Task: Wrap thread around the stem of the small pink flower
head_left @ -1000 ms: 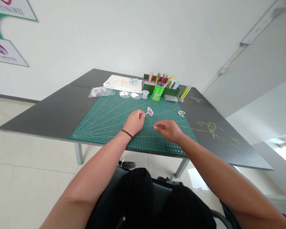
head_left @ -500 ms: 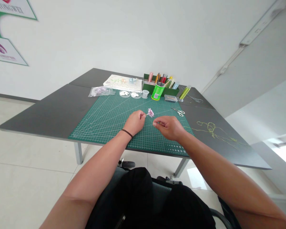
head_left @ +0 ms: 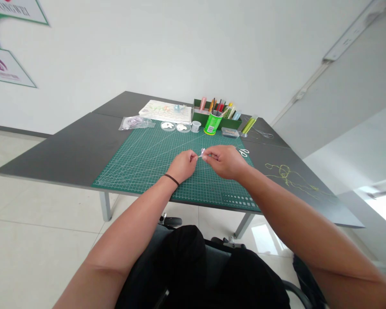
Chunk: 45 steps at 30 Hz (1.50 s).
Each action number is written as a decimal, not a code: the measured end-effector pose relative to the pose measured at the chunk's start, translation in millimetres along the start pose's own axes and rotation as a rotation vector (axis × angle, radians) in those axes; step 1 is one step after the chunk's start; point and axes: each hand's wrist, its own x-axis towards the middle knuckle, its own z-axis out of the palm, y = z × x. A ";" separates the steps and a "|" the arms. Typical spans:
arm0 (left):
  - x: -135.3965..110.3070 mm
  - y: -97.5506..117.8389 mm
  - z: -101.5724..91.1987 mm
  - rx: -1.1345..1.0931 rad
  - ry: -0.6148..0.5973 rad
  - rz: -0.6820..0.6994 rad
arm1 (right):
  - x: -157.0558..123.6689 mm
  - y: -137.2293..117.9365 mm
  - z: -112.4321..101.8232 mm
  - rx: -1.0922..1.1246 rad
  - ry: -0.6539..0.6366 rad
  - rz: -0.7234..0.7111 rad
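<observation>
Above the green cutting mat [head_left: 141,171], the left hand [head_left: 182,166] pinches a thin stem [head_left: 199,156] with a small pale flower [head_left: 203,151] at its end — the right hand [head_left: 223,162] closes narrow at this flower, but what it holds I cannot tell — just beside the scissors [head_left: 243,152].

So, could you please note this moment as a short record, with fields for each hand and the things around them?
left hand: left hand pinches the thin stem of a small pale pink flower
right hand: right hand has its fingertips at the flower; any hold is unclear
work surface: green cutting mat
nearby: scissors, green cup, yellow-green thread
</observation>
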 end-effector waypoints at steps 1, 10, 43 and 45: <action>-0.1 -0.1 0.0 0.002 -0.008 0.004 | 2.7 -0.2 -1.5 -0.016 -0.002 -0.002; -0.9 -4.1 2.4 0.012 -0.054 0.054 | 26.1 -1.8 -9.4 -0.088 -0.059 0.018; -4.5 -1.8 -4.9 -0.039 -0.031 0.218 | 46.7 60.1 43.0 0.344 -0.223 0.271; -4.3 -2.0 -5.1 -0.038 0.001 0.225 | 40.4 58.9 47.6 0.366 -0.223 0.274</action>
